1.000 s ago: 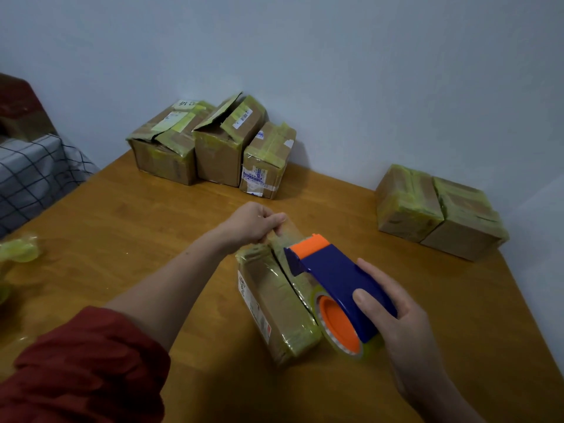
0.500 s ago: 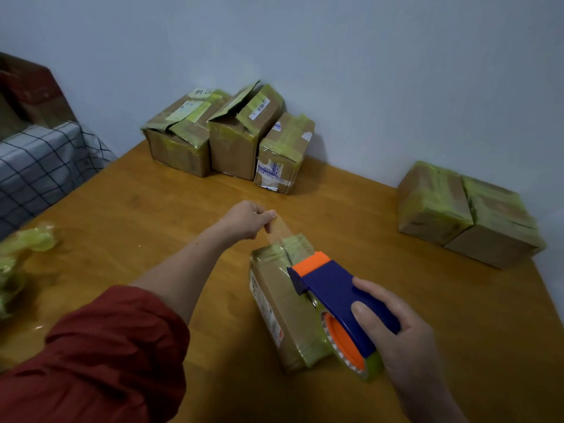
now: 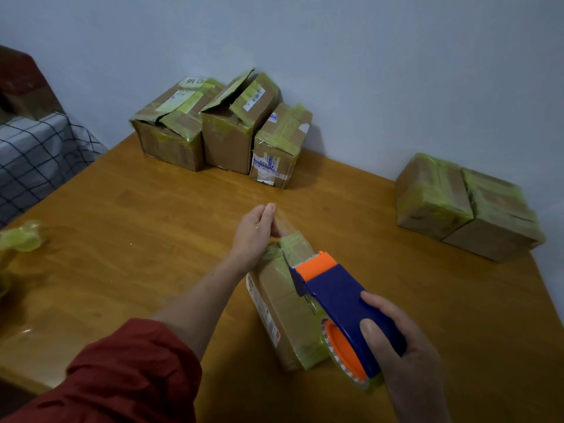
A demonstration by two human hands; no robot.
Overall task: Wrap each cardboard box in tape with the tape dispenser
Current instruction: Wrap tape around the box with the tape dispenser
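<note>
1. Head view: cardboard box lies on the table between both hands, long axis running away from the person.
2. Left hand touches its far end at the tape strip; pinching or pressing, I cannot tell.
3. Right hand grips the tape dispenser above the near half, cutter aimed at the left hand.

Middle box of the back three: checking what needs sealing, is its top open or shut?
Open: the middle box has one top flap lifted, leaving a gap.
</note>
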